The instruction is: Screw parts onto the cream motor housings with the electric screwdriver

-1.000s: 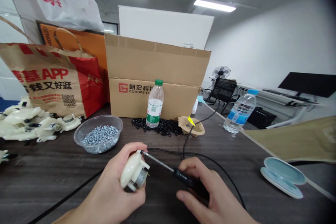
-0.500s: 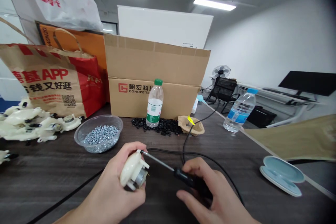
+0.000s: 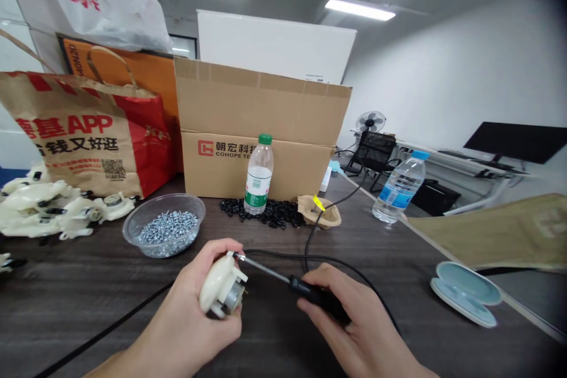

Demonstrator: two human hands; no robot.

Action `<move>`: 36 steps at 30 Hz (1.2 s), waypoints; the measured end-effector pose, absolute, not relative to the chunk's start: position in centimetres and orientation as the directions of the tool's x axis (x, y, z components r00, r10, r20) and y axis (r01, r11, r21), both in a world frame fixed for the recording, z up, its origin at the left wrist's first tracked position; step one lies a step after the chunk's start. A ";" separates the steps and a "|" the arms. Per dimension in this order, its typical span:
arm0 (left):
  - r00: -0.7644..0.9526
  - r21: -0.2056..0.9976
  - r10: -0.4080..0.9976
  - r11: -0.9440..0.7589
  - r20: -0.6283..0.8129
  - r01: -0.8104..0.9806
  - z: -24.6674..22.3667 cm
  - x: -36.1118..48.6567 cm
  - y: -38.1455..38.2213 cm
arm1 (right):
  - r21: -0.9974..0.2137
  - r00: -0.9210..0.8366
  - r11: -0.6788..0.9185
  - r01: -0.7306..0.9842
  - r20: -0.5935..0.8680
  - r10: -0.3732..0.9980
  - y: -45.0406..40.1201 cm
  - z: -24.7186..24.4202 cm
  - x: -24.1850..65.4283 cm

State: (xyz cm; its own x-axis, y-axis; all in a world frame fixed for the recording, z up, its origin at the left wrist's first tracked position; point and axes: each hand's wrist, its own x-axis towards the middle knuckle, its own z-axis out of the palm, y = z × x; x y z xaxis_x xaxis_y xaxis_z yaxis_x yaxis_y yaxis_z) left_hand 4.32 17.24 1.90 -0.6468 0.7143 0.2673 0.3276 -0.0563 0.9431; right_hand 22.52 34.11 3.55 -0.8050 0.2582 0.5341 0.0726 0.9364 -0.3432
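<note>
Cream housing, motor inside: left hand is gripping it, right hand is holding screwdriver at rim (progress unclear).

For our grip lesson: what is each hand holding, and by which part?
Left hand: cream housing, by its rounded shell. Right hand: screwdriver, by its black handle.

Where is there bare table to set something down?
Left front, between the white parts, bowl and cable; right, between the right hand, blue-capped bottle and open case. Crowded: the back, from bowl to black pieces.
</note>
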 end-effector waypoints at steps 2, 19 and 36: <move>-0.647 0.945 0.715 -0.058 0.265 0.322 1.9 4.4 17.2 | -0.278 -0.784 0.960 0.028 0.590 0.194 34.1 3.8 22.7; -0.570 0.912 0.752 -0.101 0.332 0.398 1.2 3.7 17.1 | -0.461 -0.856 0.880 0.117 0.403 0.324 33.1 4.3 22.6; -0.584 0.948 0.775 -0.061 0.242 0.312 1.8 4.1 16.9 | -0.468 -0.874 0.872 0.147 0.352 0.336 33.5 3.9 23.1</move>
State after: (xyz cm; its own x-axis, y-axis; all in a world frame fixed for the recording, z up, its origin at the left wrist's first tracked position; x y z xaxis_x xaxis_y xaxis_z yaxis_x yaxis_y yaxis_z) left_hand 4.06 16.94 1.77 -0.5837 0.7750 0.2423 0.3121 -0.0613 0.9481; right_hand 23.11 33.49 3.93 -0.8738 0.3358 0.3517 0.1468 0.8717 -0.4675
